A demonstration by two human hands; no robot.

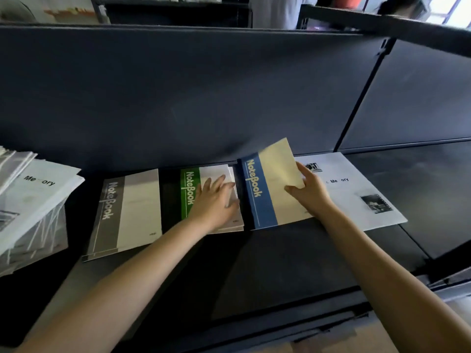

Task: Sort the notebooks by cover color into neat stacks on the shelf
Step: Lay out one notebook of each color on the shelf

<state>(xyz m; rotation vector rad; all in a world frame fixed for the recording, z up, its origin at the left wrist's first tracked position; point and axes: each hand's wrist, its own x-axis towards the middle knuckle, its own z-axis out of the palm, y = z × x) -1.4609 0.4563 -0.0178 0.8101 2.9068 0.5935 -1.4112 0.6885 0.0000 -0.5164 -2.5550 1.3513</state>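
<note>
Three notebooks marked "NoteBook" lie side by side on the dark shelf (293,250). A grey-striped notebook (127,212) is on the left, a green-striped stack (190,192) in the middle, a blue-striped notebook (257,192) to its right. My left hand (214,202) rests flat with straight fingers on the green stack. My right hand (309,189) grips the right edge of the blue notebook, whose cream cover corner is lifted. A white "Memory" notebook (356,189) lies flat to the right, partly under my right hand.
A slumped pile of white "Memory" notebooks in clear wrap (33,200) sits at the left end. The shelf's dark back panel (204,98) rises right behind the notebooks. An upright post (362,95) divides it from the right bay. A person stands beyond the shelving.
</note>
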